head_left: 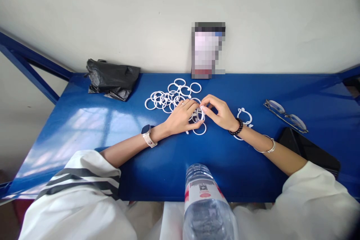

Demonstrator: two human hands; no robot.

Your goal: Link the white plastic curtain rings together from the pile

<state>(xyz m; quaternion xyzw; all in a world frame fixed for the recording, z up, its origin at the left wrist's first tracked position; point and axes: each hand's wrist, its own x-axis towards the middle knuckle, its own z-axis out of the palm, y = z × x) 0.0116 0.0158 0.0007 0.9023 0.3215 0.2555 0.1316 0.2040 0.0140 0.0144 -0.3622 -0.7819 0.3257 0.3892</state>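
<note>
A white plastic ring [202, 113] is held upright between my two hands, over the middle of the blue table. My left hand [182, 117] has its fingers closed at the ring's left side, thumb near its lower edge. With thumb and index finger, my right hand [219, 112] pinches the ring's top, where a small white knob shows. Around and partly under my left hand lie several more white rings [168, 105], some overlapping, many with little knobs. Right of my right hand, beside the wrist, are a few white rings [245, 116] of the same sort, partly hidden by the forearm.
A black plastic bag [115, 78] lies at the back left. Against the wall leans a blurred phone-like screen [206, 50]. To the right are eyeglasses [285, 115] and a dark phone or tablet [309, 152]. A clear bottle [206, 202] stands at the near edge.
</note>
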